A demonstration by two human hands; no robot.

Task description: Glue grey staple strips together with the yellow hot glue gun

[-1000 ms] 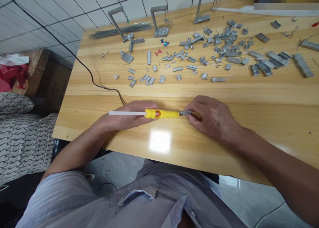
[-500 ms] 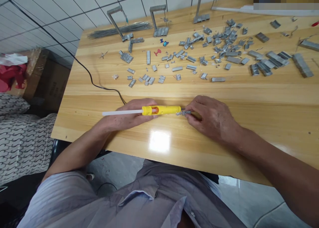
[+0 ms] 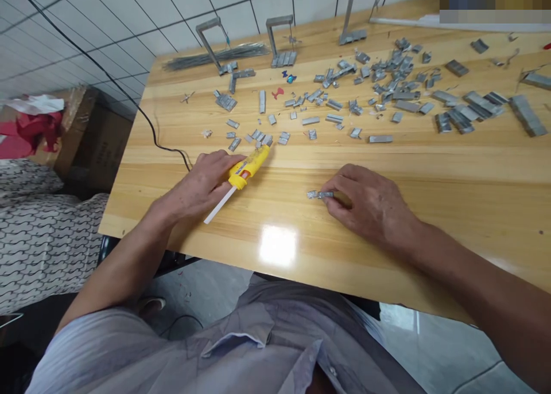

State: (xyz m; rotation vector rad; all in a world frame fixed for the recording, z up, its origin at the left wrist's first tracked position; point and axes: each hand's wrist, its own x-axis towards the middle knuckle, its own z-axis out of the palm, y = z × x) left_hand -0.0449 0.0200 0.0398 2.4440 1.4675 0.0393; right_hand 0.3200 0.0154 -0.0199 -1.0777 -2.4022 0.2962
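Note:
My left hand [image 3: 202, 184] grips a yellow glue gun [image 3: 248, 166] with a white glue stick [image 3: 220, 205] poking out of its rear. The gun lies angled on the wooden table [image 3: 430, 170], its tip pointing up-right toward the small staple pieces. My right hand [image 3: 370, 205] rests on the table with thumb and fingers pinched on a small grey metal staple piece [image 3: 319, 195]. The two hands are apart, with bare wood between them.
Several grey staple strips and bits [image 3: 387, 90] lie scattered across the far half of the table. Bent metal frames [image 3: 279, 35] and a bundle of wires [image 3: 219, 55] stand at the back. A black cable [image 3: 150, 127] runs off the left edge. A cardboard box [image 3: 86, 136] sits on the floor at left.
My left hand has drawn the yellow gun away from the staple piece, to the left and up, and turned it diagonal. My right hand has stayed in place, holding the piece.

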